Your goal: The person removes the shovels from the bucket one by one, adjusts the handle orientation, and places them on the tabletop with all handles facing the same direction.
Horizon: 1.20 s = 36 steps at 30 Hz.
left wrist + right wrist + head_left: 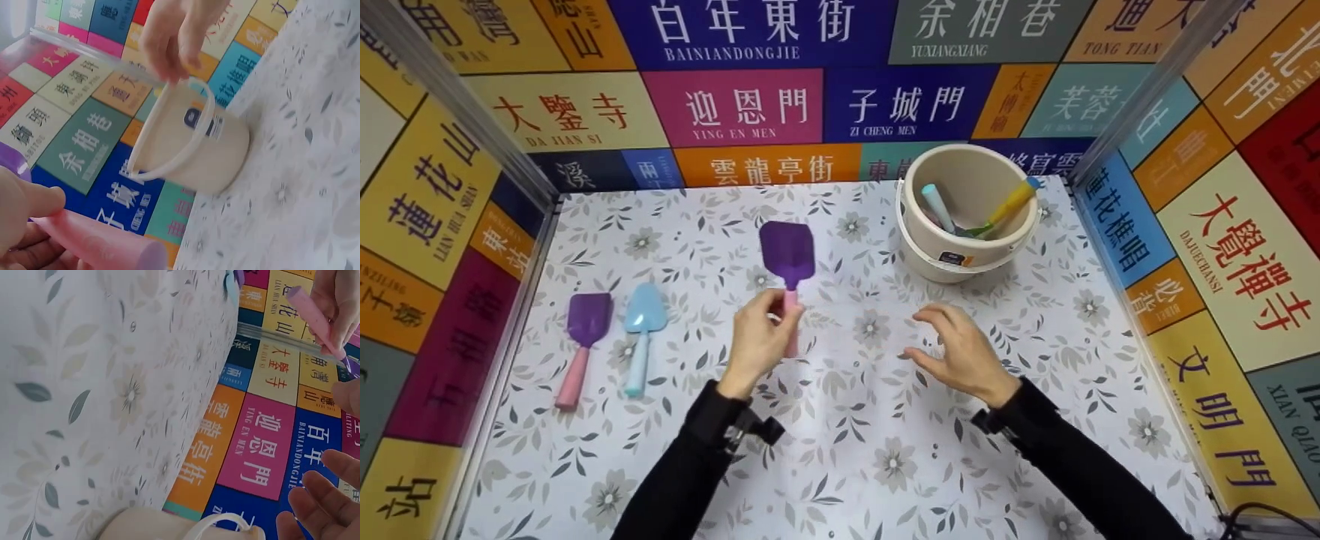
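My left hand (pixel 760 334) pinches the pink handle of a toy shovel (pixel 788 253) whose purple blade points away from me. In the left wrist view that pink handle (pixel 107 242) shows close up between thumb and fingers. My right hand (pixel 960 352) is held in the air with thumb and fingers apart and nothing between them, in front of the cream bucket (pixel 952 259). Inside the bucket stand a light-blue handle (pixel 937 206) and a yellow handle with a blue end (pixel 1014 204); their lower parts are largely hidden.
On the left of the table lie a second purple shovel with a pink handle (pixel 589 319) and a light-blue trowel (pixel 645 311), side by side. Panels with colourful lettering (pixel 735 105) close off the back and both sides. The tabletop (pixel 825 465) has a floral cover.
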{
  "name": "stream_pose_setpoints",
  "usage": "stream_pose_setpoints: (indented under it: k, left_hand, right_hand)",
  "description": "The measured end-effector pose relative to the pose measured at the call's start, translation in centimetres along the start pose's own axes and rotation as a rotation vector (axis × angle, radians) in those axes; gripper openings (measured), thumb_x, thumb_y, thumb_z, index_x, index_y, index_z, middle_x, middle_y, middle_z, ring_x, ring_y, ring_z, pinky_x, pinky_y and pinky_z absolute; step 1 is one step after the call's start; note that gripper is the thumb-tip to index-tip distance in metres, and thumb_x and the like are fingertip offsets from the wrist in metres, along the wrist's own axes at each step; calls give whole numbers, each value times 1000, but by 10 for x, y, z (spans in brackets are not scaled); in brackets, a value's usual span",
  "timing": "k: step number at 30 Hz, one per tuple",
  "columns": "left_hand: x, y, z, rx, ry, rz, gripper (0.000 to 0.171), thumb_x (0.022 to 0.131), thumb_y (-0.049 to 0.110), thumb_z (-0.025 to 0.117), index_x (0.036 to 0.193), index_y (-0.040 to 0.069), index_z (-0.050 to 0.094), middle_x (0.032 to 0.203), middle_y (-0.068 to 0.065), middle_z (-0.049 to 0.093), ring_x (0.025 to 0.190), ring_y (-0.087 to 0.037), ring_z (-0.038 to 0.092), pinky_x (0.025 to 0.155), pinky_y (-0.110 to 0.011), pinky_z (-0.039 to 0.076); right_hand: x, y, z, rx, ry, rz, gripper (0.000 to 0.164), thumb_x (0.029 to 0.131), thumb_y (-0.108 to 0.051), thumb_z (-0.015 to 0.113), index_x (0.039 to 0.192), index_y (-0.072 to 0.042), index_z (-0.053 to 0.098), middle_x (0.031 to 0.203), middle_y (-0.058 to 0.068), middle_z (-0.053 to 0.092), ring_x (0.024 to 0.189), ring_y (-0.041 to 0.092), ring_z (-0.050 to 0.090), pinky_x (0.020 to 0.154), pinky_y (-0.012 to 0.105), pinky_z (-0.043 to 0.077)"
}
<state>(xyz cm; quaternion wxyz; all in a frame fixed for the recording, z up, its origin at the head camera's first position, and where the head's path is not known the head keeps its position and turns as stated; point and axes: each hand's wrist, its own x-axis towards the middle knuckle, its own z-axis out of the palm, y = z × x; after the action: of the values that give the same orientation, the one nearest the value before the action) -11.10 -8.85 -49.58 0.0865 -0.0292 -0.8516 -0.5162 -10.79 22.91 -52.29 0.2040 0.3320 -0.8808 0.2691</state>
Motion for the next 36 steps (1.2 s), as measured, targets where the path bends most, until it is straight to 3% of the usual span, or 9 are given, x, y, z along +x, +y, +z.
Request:
stream_pose_setpoints:
  k: [11, 25, 30, 36]
  left_hand:
    - [3, -57, -44, 226, -53, -141, 27, 96, 14, 74, 113, -7, 72, 97, -23, 75, 89, -38, 70, 87, -52, 58]
    - [11, -121, -71, 294, -276, -488, 35, 102, 23, 62, 117, -7, 70, 110, -26, 74, 95, -35, 70, 91, -47, 60]
    - [15, -135, -77, 328, -314, -531, 40, 103, 26, 61, 120, -9, 69, 117, -30, 72, 105, -40, 69, 100, -51, 56]
    - [20, -144, -79, 342, -343, -557, 37, 101, 24, 62, 113, -10, 69, 110, -28, 73, 89, -31, 68, 87, -44, 59]
  right_hand:
    - [-40, 31, -21, -247, -39, -5, 53, 76, -27, 90, 115, 0, 67, 109, 21, 67, 98, 40, 66, 82, 54, 57]
    - [-70, 46, -33, -327, -117, 50, 57, 77, -30, 89, 120, 0, 67, 113, 23, 67, 100, 45, 66, 80, 58, 55]
    - [-74, 48, -35, -325, -132, 81, 57, 77, -31, 89, 120, 0, 67, 114, 23, 67, 101, 45, 66, 82, 60, 56]
    - [-76, 49, -37, -318, -133, 97, 55, 78, -29, 88, 119, -1, 67, 114, 25, 67, 103, 47, 66, 85, 63, 56]
